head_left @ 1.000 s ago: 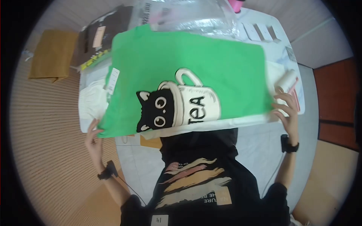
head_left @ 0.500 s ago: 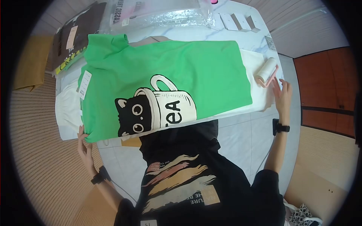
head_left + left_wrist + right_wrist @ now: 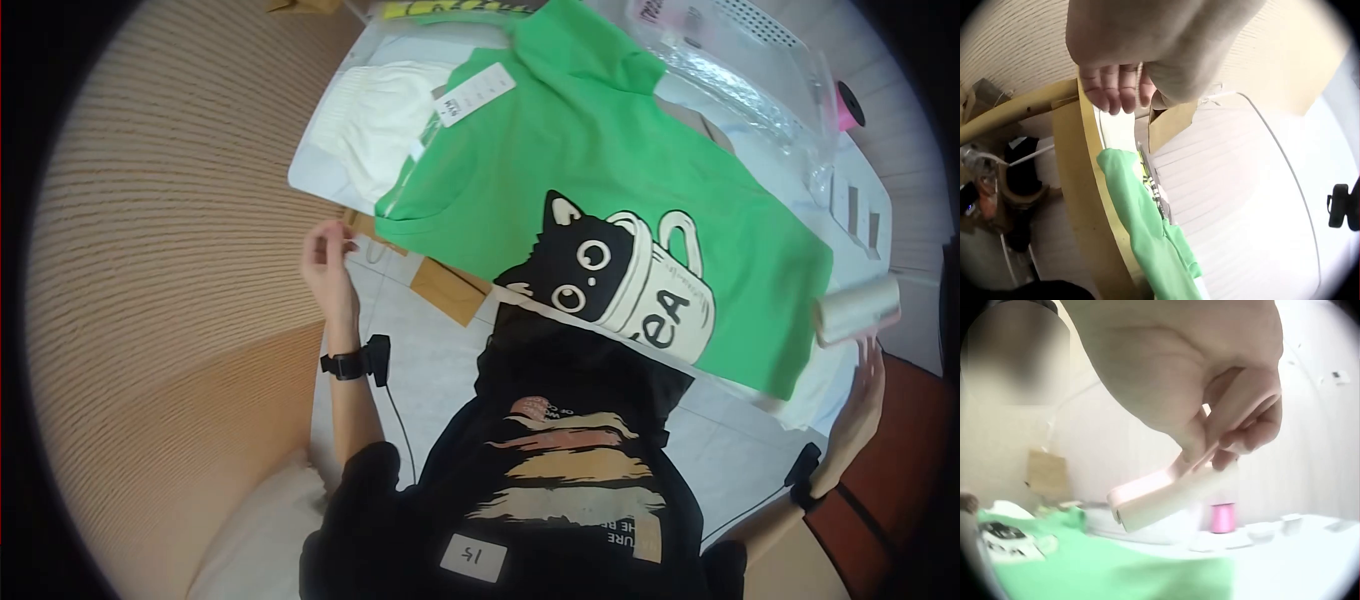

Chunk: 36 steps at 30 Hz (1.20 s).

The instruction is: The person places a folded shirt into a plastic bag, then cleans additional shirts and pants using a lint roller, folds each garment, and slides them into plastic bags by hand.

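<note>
Green shirt (image 3: pixel 600 200) now flat on bench (image 3: pixel 320 175) | left hand (image 3: pixel 325 255) has let go, fingers relaxed | right hand (image 3: pixel 865 385) now grips lint roller (image 3: pixel 858 310)

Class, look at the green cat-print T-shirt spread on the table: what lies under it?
A cream-white folded garment sticks out from under the green cat-print T-shirt at its far-left edge, on the white table. Whatever else lies beneath is covered.

pink lint roller (image 3: pixel 1166 494), gripped, above green T-shirt (image 3: pixel 640 190)
</note>
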Motion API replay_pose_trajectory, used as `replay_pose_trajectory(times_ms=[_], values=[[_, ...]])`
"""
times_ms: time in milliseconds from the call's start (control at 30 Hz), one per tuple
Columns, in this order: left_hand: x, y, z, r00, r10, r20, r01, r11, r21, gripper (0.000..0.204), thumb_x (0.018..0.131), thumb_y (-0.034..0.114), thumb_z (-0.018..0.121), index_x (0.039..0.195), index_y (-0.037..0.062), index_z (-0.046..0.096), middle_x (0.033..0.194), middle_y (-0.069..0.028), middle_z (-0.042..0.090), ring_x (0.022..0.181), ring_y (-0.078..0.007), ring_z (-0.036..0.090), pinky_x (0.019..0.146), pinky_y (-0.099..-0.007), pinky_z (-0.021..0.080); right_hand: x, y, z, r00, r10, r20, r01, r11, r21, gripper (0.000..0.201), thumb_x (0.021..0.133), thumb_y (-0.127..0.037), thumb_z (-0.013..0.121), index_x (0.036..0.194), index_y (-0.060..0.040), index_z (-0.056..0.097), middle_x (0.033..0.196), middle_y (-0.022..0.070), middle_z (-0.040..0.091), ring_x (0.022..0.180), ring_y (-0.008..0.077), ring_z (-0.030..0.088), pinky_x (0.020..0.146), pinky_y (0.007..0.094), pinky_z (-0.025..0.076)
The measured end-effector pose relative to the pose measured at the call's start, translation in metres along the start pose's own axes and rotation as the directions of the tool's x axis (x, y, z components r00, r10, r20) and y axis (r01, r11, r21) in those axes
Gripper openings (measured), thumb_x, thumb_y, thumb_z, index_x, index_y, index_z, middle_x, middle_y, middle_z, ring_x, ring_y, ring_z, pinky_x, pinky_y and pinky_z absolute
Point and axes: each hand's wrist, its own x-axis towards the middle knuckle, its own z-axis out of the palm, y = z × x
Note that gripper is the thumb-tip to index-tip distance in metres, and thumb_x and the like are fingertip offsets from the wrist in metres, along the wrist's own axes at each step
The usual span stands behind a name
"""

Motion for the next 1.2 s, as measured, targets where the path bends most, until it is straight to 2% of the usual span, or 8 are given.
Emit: replay_pose_trajectory(times_ms=[100,200,300,400,567,767,967,1200], values=[[0.002,0.009,0.002,0.901,-0.355,0.249,0.347,0.935,0.079,0.017,0.103,0.015,0.067,0.108,-0.0004,0.072,0.089,-0.006,0.073,0.076,-0.0107,0.065,0.07,-0.0269,0.052,-0.008,-0.169,0.05,0.958,-0.115,0.262,0.004,0.922,0.388,0.041,0.102,0.003,0.055,0.142,-0.0021,0.061,0.143,0.0114,0.064,0.117,0.0226,0.07,0.096,0.0398,0.059],[0.008,0.008,0.006,0.831,-0.4,0.386,0.426,0.904,0.021,0.017,0.102,0.015,0.068,0.105,-0.0005,0.074,0.085,-0.0044,0.073,0.073,-0.0092,0.065,0.069,-0.0252,0.052,-0.021,-0.285,0.12,0.71,-0.692,0.135,0.568,0.675,0.471,0.045,0.085,0.004,0.069,0.128,-0.0109,0.069,0.106,0.0096,0.074,0.094,0.0275,0.074,0.077,0.0334,0.06],[0.01,0.01,0.007,0.806,-0.436,0.401,0.397,0.9,0.18,0.017,0.101,0.013,0.068,0.106,-0.0017,0.075,0.088,-0.0053,0.075,0.075,-0.0086,0.068,0.068,-0.0238,0.053,-0.046,-0.36,0.183,0.53,-0.847,0.054,0.716,0.48,0.507,0.042,0.085,-0.008,0.069,0.126,-0.009,0.065,0.09,0.0066,0.065,0.077,0.0239,0.069,0.062,0.0368,0.054],[0.015,0.011,-0.002,0.77,-0.39,0.505,0.381,0.916,0.127,0.022,0.101,0.013,0.067,0.114,-0.0036,0.073,0.1,-0.0087,0.076,0.084,-0.0111,0.071,0.074,-0.0265,0.058,-0.074,-0.397,0.242,0.515,-0.856,-0.051,0.777,0.441,0.45,0.042,0.083,-0.01,0.07,0.124,-0.0042,0.064,0.092,0.007,0.066,0.08,0.0232,0.069,0.063,0.0365,0.053],[0.021,-0.003,-0.015,0.772,-0.404,0.49,0.327,0.914,0.238,0.026,0.104,0.016,0.065,0.119,-0.0039,0.071,0.109,-0.0092,0.074,0.096,-0.0136,0.071,0.079,-0.0287,0.059,-0.072,-0.359,0.256,0.507,-0.859,0.07,0.805,0.501,0.318,0.054,0.084,-0.012,0.069,0.137,-0.0081,0.061,0.094,0.0085,0.065,0.086,0.0254,0.068,0.067,0.0382,0.055],[0.032,-0.018,-0.031,0.742,-0.43,0.514,0.389,0.901,0.193,0.023,0.105,0.016,0.064,0.118,-0.0016,0.069,0.105,-0.0057,0.072,0.095,-0.0129,0.069,0.079,-0.0292,0.06,-0.037,-0.233,0.153,0.67,-0.721,0.177,0.672,0.69,0.269,0.051,0.079,-0.006,0.067,0.13,-0.009,0.067,0.09,0.01,0.065,0.082,0.0257,0.068,0.068,0.0384,0.057],[0.038,-0.019,-0.036,0.67,-0.467,0.577,0.445,0.875,0.192,0.019,0.107,0.016,0.062,0.115,0.0007,0.069,0.104,-0.0047,0.072,0.09,-0.0104,0.069,0.077,-0.0264,0.059,-0.062,-0.075,0.044,0.929,-0.193,0.315,0.164,0.98,0.116,0.058,0.079,0.01,0.071,0.132,-0.0144,0.074,0.091,0.0088,0.068,0.078,0.0203,0.07,0.069,0.0326,0.058],[0.037,-0.001,-0.022,0.677,-0.507,0.534,0.393,0.862,0.321,0.022,0.107,0.018,0.062,0.117,0.0002,0.07,0.103,-0.0056,0.073,0.09,-0.0099,0.068,0.076,-0.0254,0.058,-0.084,0.008,-0.072,0.955,0.199,0.221,-0.086,0.896,-0.435,0.057,0.086,0.01,0.071,0.137,-0.018,0.071,0.097,0.01,0.067,0.08,0.0188,0.064,0.074,0.0336,0.053]])
